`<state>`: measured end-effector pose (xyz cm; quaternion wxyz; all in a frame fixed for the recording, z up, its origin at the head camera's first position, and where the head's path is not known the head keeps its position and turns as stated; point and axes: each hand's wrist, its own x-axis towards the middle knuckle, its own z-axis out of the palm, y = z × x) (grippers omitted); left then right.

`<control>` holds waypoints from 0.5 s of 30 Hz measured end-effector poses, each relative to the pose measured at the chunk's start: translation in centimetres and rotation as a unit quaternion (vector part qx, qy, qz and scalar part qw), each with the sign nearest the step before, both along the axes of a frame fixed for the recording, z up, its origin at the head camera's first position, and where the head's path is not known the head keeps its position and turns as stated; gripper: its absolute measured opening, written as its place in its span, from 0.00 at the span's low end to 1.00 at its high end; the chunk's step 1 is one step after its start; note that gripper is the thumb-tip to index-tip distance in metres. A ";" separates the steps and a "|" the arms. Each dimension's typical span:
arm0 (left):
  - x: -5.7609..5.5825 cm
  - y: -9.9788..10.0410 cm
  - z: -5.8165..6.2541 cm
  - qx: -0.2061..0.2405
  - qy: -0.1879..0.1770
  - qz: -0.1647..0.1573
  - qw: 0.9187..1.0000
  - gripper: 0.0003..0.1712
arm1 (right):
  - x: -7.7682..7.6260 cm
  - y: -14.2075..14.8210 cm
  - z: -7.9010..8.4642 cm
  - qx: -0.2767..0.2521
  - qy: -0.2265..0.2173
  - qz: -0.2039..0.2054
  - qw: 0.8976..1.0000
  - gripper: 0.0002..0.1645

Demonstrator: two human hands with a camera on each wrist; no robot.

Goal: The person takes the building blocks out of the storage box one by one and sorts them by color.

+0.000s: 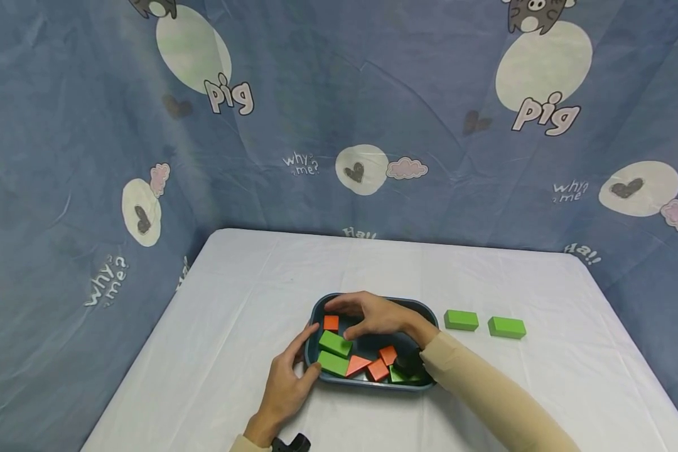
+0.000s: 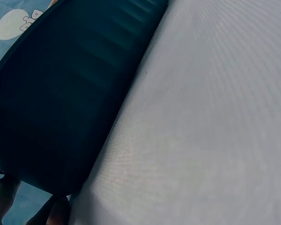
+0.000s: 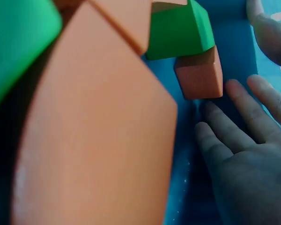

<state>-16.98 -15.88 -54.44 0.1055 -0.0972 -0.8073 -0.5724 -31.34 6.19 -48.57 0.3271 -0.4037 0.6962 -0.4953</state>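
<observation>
A dark blue plastic bin (image 1: 373, 387) holds orange and green toy blocks. My left hand (image 1: 285, 383) holds the bin's left end, thumb near the front corner and fingers at the rim. My right hand (image 1: 375, 315) is inside the bin over its back part, fingers spread and nothing between them. In the right wrist view, its fingertips are close to an orange cube (image 3: 199, 75), beside a green block (image 3: 180, 35). Two green blocks (image 1: 333, 363) lie at the bin's left, and an orange triangular block (image 1: 358, 365) at its front. The right forearm hides some contents.
Two green rectangular blocks, one nearer (image 1: 461, 320) and one farther right (image 1: 506, 327), lie on the white-covered table (image 1: 231, 301) beside the bin. A blue patterned cloth (image 1: 294, 113) hangs behind and to the sides of the table.
</observation>
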 end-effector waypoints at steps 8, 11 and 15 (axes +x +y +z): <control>0.0 -0.2 0.4 0.012 -0.010 -0.017 1.000 0.41 | -0.2 -0.3 -0.5 0.029 0.007 0.021 0.999 0.34; 0.1 -0.2 0.5 0.013 -0.023 -0.018 0.999 0.41 | -0.2 -0.3 -0.5 0.042 0.017 0.030 0.998 0.35; 0.1 -0.3 0.6 0.013 -0.035 -0.018 0.999 0.40 | -0.1 -0.4 -0.5 0.064 0.040 0.044 0.996 0.36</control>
